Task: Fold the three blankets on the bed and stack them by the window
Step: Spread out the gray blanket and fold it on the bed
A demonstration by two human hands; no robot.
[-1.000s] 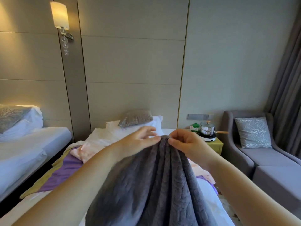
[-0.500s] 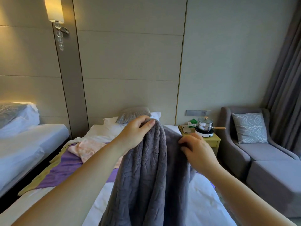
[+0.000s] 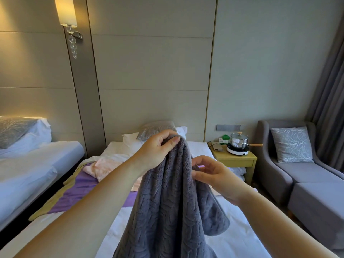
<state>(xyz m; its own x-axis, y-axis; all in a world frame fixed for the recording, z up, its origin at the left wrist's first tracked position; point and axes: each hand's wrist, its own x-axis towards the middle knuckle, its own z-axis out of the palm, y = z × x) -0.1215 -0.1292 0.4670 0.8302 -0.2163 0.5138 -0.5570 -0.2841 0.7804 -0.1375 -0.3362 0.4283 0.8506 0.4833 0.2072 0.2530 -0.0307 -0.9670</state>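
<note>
Left hand (image 3: 158,148) is gripping the grey blanket (image 3: 167,205) by its top, holding it above the near end of the bed (image 3: 236,241) so it hangs straight, while the right hand (image 3: 214,175) is pinching its side edge, probably seeking a corner.

Soft cloth on the bed (image 3: 245,243), hard gloss beside it.
The grey blanket (image 3: 167,211) is thick matt fleece with a rough embossed pile. The bed's cover is smooth white cloth, and the purple blanket (image 3: 78,190) on it is faintly sheeny. Right of the bed, a polished metal pot (image 3: 238,141) sits on a pale matt wood nightstand (image 3: 234,161).
</note>
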